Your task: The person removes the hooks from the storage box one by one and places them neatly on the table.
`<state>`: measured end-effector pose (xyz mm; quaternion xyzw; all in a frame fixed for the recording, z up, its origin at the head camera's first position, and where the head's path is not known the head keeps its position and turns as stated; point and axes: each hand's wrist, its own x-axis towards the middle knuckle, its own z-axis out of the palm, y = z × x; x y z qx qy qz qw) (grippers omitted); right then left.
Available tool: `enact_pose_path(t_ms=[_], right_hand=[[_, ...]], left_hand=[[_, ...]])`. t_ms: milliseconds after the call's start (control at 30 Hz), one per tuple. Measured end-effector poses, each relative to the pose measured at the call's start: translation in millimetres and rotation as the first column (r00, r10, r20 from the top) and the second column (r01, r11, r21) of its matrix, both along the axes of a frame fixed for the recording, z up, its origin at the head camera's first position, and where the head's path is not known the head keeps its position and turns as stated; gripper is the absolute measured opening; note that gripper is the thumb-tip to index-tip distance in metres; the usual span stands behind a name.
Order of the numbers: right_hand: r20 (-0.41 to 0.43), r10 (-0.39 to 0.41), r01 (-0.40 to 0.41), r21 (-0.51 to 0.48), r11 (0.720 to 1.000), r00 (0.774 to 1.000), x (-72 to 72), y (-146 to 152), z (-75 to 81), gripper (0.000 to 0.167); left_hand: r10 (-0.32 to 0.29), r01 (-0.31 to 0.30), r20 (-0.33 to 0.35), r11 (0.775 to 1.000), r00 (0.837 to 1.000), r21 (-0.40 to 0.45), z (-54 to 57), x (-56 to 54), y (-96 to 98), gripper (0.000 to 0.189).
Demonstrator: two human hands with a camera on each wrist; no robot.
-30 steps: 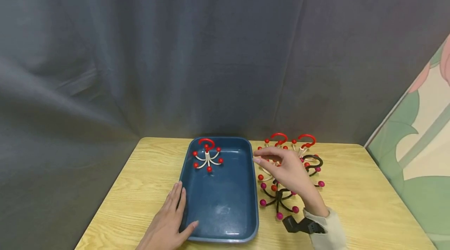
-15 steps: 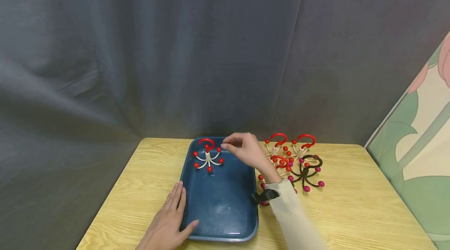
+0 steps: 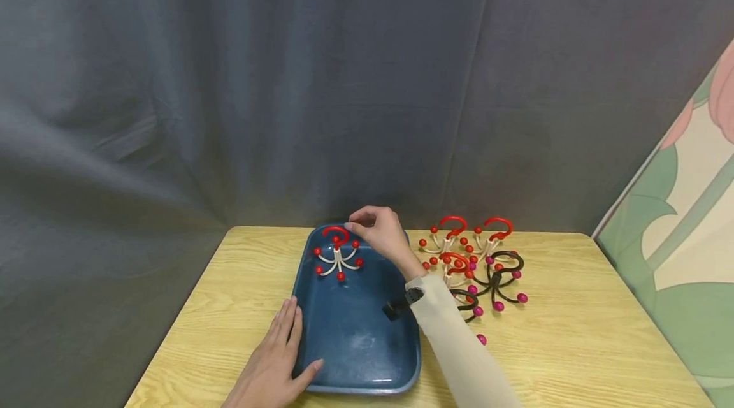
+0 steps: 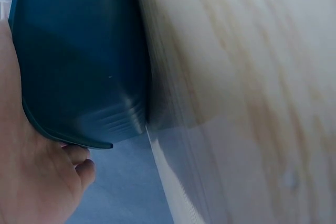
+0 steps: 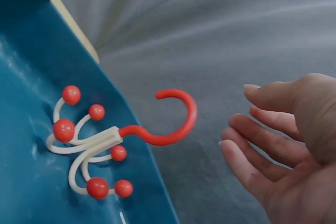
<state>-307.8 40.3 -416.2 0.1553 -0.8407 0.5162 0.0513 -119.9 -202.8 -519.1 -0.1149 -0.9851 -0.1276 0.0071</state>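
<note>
A white branching hook hanger point(image 3: 338, 259) with red ball tips and a red hook stands in the blue tray point(image 3: 355, 344), near its far left corner. My right hand point(image 3: 381, 229) hovers just right of that hook. In the right wrist view, bare space separates the hanger's red hook point(image 5: 184, 124) from my right hand point(image 5: 286, 145), whose fingers are spread and hold nothing. My left hand point(image 3: 275, 354) rests along the tray's left rim with straight fingers, thumb over the inside. Part of it shows against the tray wall point(image 4: 79, 61) in the left wrist view.
Right of the tray stand several similar hangers: white ones with red hooks point(image 3: 447, 244) and black ones with magenta balls point(image 3: 496, 280), partly behind my right sleeve point(image 3: 453, 338). A grey curtain point(image 3: 344, 89) hangs behind the wooden table point(image 3: 573, 331).
My right hand has moved left from above the hangers on the table to beside the hook of the white hanger in the tray. My left hand has stayed on the tray.
</note>
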Motion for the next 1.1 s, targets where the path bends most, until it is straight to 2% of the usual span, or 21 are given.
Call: enact_pose_path(t_ms=[133,300,500,633,867,1100], right_hand=[[0.009,-0.029,0.029,-0.004,1.0,1.0,-7.3,-8,-6.8,0.017],[0.044,-0.017,0.017,0.003,1.0,0.999,-14.8,-15,-20.1,0.021],[0.069,-0.001,0.0,0.012,1.0,0.998,-20.2,-18,-37.4,0.018],[0.076,-0.008,0.007,0.013,1.0,0.997,-20.5,-20,-43.1,0.014],[0.088,0.002,-0.002,0.003,1.0,0.996,-18.6,-23,-43.5,0.015],[0.038,0.021,-0.022,0.026,0.999,0.999,-17.0,-25,-38.2,0.013]], left_hand=[[-0.016,0.016,-0.012,1.0,1.0,-0.007,0.4,-0.1,-2.0,0.103],[-0.029,0.029,-0.006,1.0,1.0,-0.011,1.5,-1.4,-3.1,0.103],[-0.015,0.015,0.029,1.0,0.999,-0.018,1.7,-2.5,-1.4,0.104],[-0.003,0.004,0.048,1.0,0.999,-0.011,2.2,-1.6,-0.5,0.105],[-0.006,0.006,0.051,1.0,0.999,-0.004,2.4,-1.0,-0.9,0.105],[0.0,0.0,0.054,1.0,0.999,-0.003,1.8,-1.6,-0.6,0.105]])
